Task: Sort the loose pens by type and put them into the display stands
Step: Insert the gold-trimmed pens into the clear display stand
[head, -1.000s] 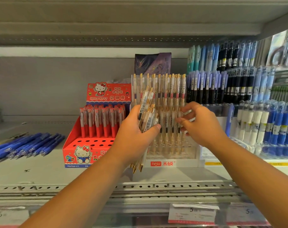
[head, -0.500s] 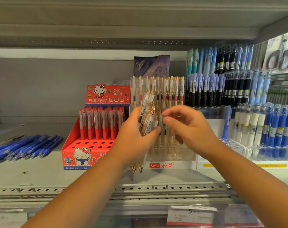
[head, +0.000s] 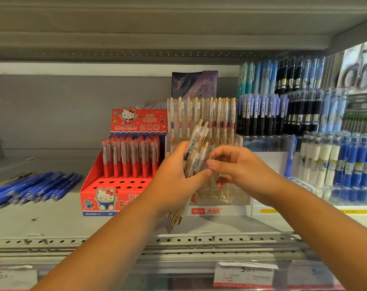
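My left hand (head: pixel 176 177) grips a bundle of clear pens with gold clips (head: pixel 196 148), held in front of the clear tiered display stand (head: pixel 220 198) that carries the same kind of pen in its back row. My right hand (head: pixel 239 171) has come up against the bundle, its thumb and forefinger pinching one pen near the middle. The pen tips stick out below my left hand. A pile of loose blue pens (head: pixel 35 186) lies on the shelf at the left.
A red cartoon-cat stand (head: pixel 107 192) with red pens and several vacant holes sits left of the clear stand. Racks of blue, black and white pens (head: pixel 336 156) fill the right. The shelf (head: pixel 52 219) has price tags along its front rail.
My right hand drew back from the clear stand's rows to the bundle in my left hand and now pinches a pen there. The left hand has hardly moved.
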